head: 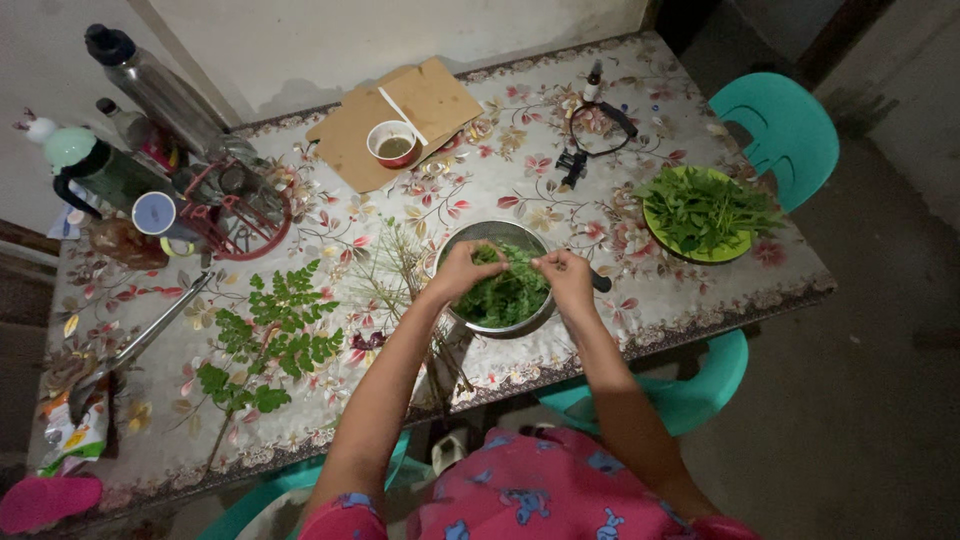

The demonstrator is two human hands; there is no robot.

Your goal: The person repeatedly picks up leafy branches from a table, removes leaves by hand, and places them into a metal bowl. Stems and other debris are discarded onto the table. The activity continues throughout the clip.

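Observation:
A steel bowl (480, 236) holding picked green leaves (505, 298) stands near the table's front edge. Over it, my left hand (462, 270) and my right hand (567, 274) both pinch a thin leafy sprig (512, 254) stretched between them. The fingers of both hands are closed on it. Left of the bowl lie bare stripped stems (392, 272) and leafy green branches (270, 335).
A green plate (655, 222) piled with leaves sits at the right. A wooden board (430, 100) with a small cup (394, 146) lies at the back. Bottles, a jug and a red rack (240, 205) crowd the left. Teal chairs (785, 125) stand at the right and front.

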